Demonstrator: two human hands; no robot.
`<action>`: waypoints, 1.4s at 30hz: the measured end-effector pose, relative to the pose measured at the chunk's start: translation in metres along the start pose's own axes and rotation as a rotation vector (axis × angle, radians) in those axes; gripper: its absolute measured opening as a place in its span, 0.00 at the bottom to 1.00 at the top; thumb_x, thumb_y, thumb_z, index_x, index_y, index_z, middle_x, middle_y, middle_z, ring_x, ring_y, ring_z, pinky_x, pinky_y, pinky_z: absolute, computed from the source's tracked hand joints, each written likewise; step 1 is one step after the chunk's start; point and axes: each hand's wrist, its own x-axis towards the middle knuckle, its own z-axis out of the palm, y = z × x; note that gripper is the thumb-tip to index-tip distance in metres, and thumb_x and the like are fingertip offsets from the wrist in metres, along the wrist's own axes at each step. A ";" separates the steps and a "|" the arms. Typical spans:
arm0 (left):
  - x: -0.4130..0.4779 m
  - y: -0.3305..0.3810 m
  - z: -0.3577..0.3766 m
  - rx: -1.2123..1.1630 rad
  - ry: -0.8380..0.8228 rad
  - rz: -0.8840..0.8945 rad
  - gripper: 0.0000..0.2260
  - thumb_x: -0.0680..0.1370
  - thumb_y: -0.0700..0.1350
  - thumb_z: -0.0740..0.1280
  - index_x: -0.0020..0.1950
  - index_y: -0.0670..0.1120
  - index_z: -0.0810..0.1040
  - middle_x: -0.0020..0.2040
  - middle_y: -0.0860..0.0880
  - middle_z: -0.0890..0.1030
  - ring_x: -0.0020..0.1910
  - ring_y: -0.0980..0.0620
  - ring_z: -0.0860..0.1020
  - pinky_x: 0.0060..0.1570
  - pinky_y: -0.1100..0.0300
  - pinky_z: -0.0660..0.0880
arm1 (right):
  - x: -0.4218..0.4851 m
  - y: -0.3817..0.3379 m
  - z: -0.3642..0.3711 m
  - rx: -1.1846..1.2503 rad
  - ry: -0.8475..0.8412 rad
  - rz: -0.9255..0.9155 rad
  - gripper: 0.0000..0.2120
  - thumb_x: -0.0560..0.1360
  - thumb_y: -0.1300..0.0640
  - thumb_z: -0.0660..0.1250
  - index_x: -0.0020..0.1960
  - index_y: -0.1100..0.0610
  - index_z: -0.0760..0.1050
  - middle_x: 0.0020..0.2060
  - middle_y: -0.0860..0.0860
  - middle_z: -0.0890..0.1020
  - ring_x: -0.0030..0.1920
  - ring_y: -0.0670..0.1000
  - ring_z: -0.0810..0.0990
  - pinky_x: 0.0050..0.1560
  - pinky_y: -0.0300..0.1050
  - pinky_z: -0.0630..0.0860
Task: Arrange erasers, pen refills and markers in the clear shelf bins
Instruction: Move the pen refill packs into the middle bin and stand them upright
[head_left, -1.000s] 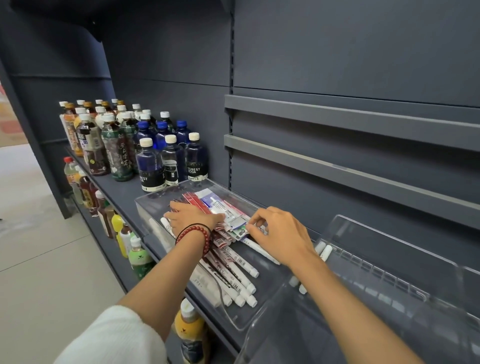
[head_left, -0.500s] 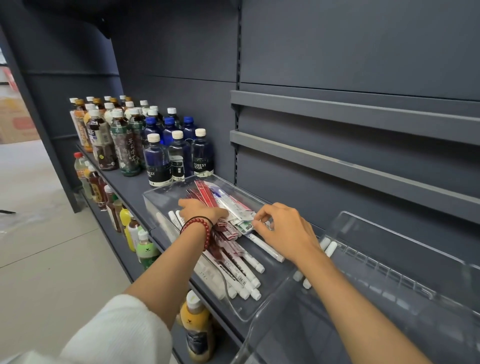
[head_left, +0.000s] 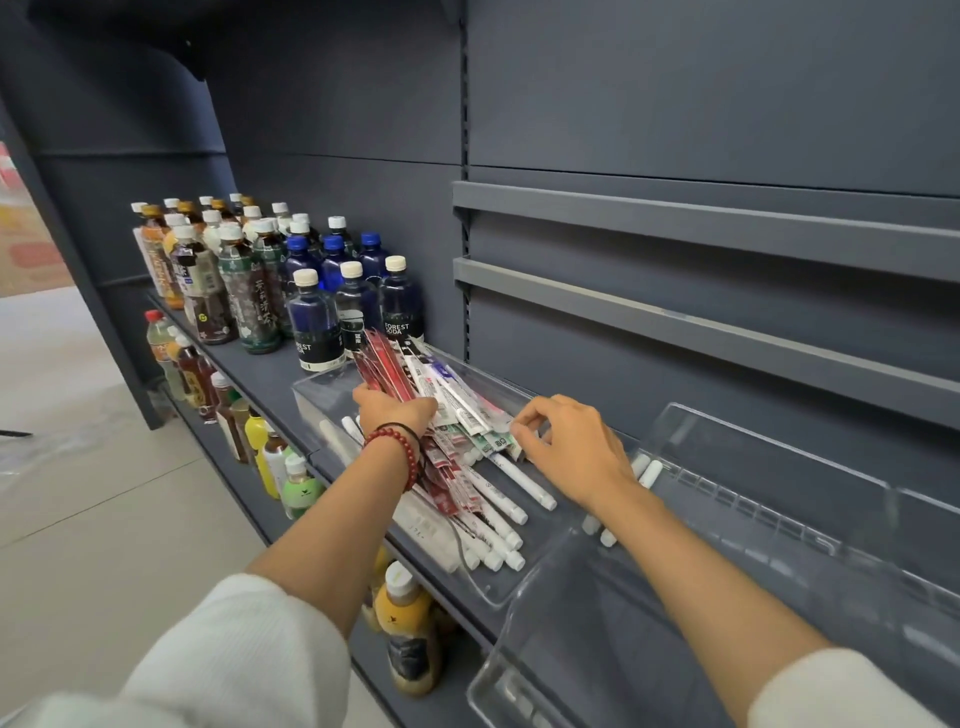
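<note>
On the shelf (head_left: 249, 374), just beside the bottles (head_left: 317, 322), stands the left bin (head_left: 311, 400), and both our hands are in it. Our left hand (head_left: 395, 413) grips a fanned bunch of red refills (head_left: 382, 364), whose far ends are raised over the bin's back-left corner. Our right hand (head_left: 571, 447) is at mid-bin with its fingers curled. It appears to pinch the near ends of the green refills (head_left: 488, 441), which lean against the red ones.

Markers (head_left: 522, 480) lie in a loose row toward the bin's front edge, partly under the packets. A few more sit at the left end of the right bin (head_left: 779, 467), which otherwise looks bare. We see no erasers.

We judge the job less than half done. Markers and refills are binned but mixed together, and the refills are not yet squared up or given a place of their own. The right bin is hardly used, and the erasers have yet to go in.
</note>
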 end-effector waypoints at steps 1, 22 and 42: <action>-0.005 0.003 -0.005 -0.012 -0.002 0.005 0.37 0.70 0.38 0.74 0.72 0.43 0.56 0.66 0.42 0.71 0.60 0.41 0.75 0.62 0.48 0.74 | -0.006 -0.002 -0.003 -0.013 -0.021 0.004 0.07 0.78 0.47 0.62 0.52 0.46 0.78 0.51 0.42 0.78 0.49 0.47 0.78 0.49 0.46 0.77; -0.149 0.052 -0.038 -0.233 -0.504 0.385 0.28 0.68 0.32 0.73 0.63 0.46 0.64 0.51 0.48 0.78 0.46 0.51 0.79 0.44 0.56 0.78 | -0.085 -0.072 -0.112 0.361 0.173 0.171 0.22 0.77 0.45 0.66 0.68 0.54 0.72 0.59 0.50 0.80 0.59 0.49 0.78 0.51 0.38 0.69; -0.375 0.065 0.040 -0.223 -1.173 0.509 0.25 0.73 0.40 0.72 0.66 0.48 0.64 0.55 0.47 0.80 0.48 0.49 0.82 0.45 0.56 0.80 | -0.275 -0.006 -0.244 0.564 0.711 0.336 0.06 0.74 0.53 0.72 0.50 0.49 0.80 0.44 0.45 0.85 0.45 0.46 0.84 0.46 0.43 0.82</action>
